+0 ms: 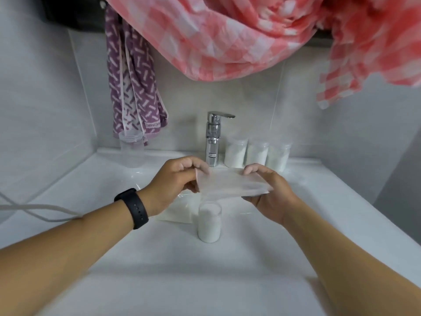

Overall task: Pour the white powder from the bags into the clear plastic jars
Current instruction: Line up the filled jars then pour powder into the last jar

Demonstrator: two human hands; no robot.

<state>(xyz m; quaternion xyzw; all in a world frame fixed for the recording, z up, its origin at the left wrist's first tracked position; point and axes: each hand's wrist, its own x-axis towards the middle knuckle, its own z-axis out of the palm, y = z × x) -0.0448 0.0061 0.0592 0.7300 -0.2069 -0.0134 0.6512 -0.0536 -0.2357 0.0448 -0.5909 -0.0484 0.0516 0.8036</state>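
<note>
Fingers [200,166] of both hands pinch a nearly empty bag [230,184] above a full jar [209,222]; three filled jars [256,153] stand far right, one empty jar [132,149] far left.

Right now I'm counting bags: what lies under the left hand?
A white bag of powder lies flat under the left hand; its far end is covered.

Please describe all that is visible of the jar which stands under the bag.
The jar is a small clear plastic cylinder that stands upright in the white sink, its mouth open with no lid. White powder fills it nearly to the rim. It stands just below the low corner of the almost empty clear bag, which the left hand and right hand hold above it. Neither hand touches it. A full bag lies close on its left.
</note>
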